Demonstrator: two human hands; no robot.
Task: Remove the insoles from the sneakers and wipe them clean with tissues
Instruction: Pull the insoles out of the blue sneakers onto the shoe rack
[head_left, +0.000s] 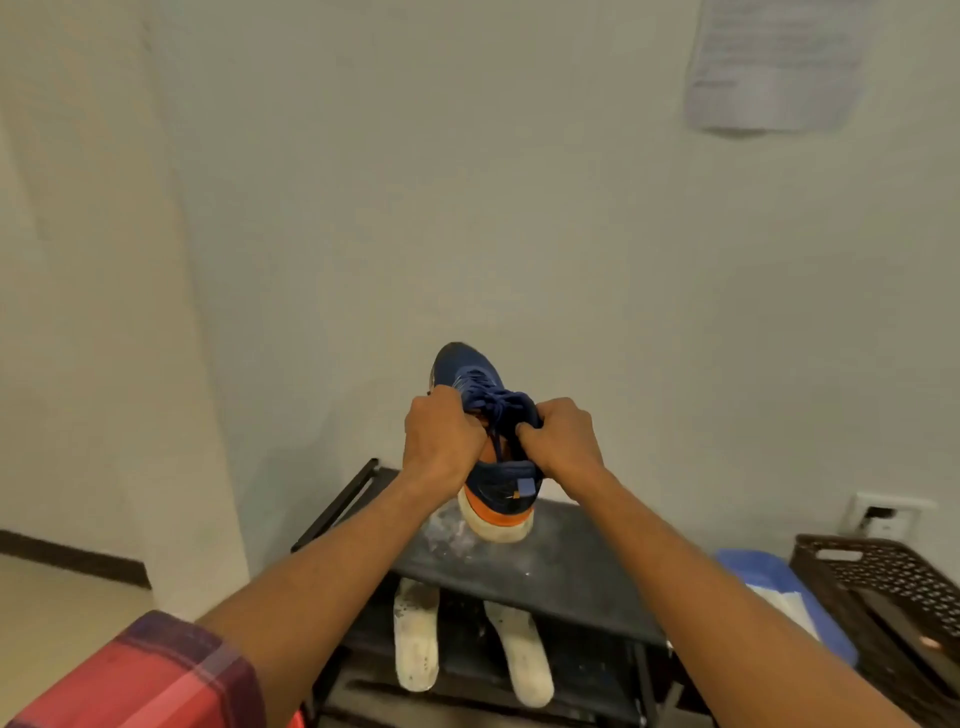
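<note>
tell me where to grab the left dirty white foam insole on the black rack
Probably pinch the left insole by its rounded near end, from the front: it points toward the person, while the far end is tucked under the top shelf.

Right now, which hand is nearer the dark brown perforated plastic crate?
Right. The right hand grips the blue orange-soled sneaker up and left of the crate; the left hand grips the sneaker's other side, farther left.
</note>
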